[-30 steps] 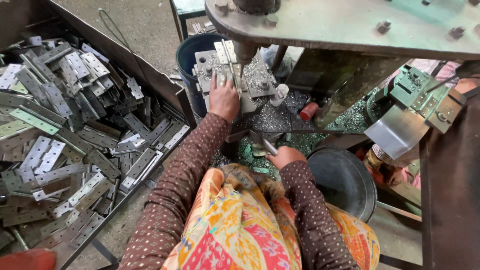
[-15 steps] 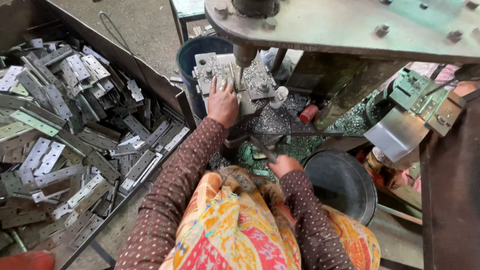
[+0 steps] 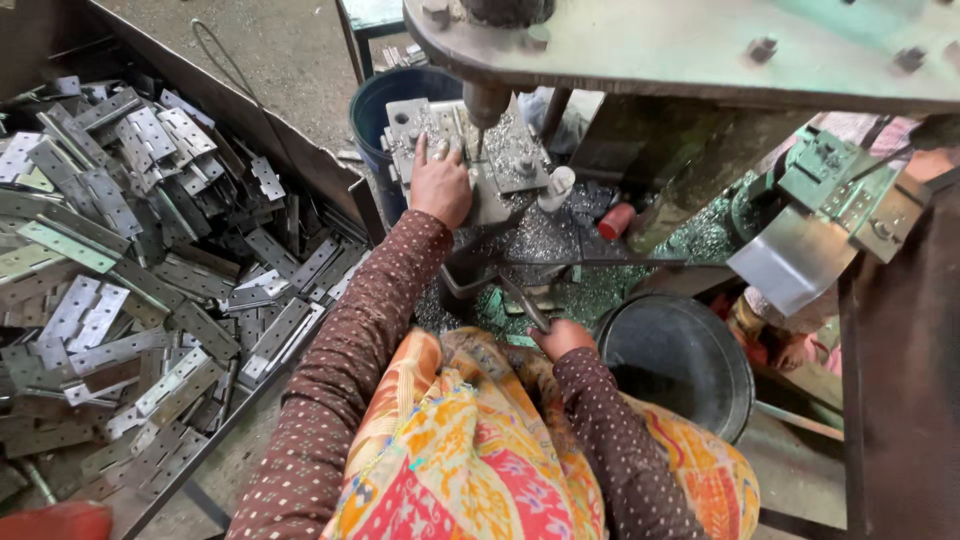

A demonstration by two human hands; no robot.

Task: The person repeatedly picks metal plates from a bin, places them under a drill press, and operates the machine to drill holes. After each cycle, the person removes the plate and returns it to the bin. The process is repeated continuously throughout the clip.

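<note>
Left hand (image 3: 440,185) is pressing a metal plate (image 3: 470,150) beneath the drill spindle (image 3: 487,103); right hand (image 3: 562,338) is gripping a dark lever (image 3: 525,300).

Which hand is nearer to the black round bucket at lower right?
The right hand: it grips a thin metal handle just left of the black round bucket. The left hand is farther up, resting on the metal plate under the drill.
</note>
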